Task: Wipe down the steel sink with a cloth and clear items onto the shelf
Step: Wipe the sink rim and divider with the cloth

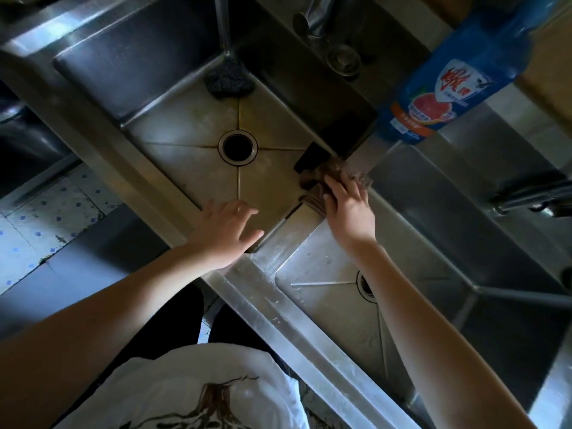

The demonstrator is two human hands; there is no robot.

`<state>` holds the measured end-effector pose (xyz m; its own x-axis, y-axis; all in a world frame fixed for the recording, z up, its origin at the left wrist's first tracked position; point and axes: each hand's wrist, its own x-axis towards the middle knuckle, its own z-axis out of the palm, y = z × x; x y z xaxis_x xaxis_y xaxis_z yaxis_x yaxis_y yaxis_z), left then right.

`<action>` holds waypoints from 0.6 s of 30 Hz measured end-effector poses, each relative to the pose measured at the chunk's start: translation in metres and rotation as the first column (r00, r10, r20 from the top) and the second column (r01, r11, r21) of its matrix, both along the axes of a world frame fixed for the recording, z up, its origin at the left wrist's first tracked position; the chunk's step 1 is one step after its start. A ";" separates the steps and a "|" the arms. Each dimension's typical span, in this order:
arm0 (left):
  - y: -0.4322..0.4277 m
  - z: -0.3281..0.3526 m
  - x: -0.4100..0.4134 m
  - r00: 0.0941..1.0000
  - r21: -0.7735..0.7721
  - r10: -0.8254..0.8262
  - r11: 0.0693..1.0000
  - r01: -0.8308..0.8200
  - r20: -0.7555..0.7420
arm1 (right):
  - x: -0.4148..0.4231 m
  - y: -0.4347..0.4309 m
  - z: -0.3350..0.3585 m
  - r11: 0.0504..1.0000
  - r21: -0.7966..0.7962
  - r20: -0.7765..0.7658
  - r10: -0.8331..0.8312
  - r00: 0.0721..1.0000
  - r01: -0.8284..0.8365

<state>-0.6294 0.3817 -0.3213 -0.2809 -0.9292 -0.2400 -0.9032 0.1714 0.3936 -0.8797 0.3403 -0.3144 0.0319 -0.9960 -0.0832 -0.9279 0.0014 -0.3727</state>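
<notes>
Sink: double-basin steel unit seen from above; a narrow steel divider separates the two basins; the left basin floor looks dull and stained, with creases running to its round drain
Cloth: brown, bunched on the divider at the far side of the left basin; part of it hangs over the divider's edge toward that basin
Right hand: lies on top of the cloth, fingers bent round the fabric and bearing it down on the divider; forearm crosses above the right basin
Left hand: fingers straight and spread, holding nothing; it sits at the near corner of the left basin, over the front rim; whether the palm touches the steel cannot be told
Black block: dark, squarish, inside the left basin against the divider, just beside the cloth; what it is cannot be told
Scouring pad: dark wiry lump in the far corner of the left basin
Detergent bottle: blue with a fruit label, standing at the far end of the divider
Faucet: steel, at the back of the sink
Right basin: pale steel, its drain partly hidden by the right forearm
Person: white printed shirt at the bottom; tiled floor to the left
</notes>
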 end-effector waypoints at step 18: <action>0.007 0.011 -0.072 0.998 0.033 0.001 0.999 -0.003 0.061 | -0.055 -0.101 -0.003 0.989 0.115 0.022 -0.091 0.996 0.088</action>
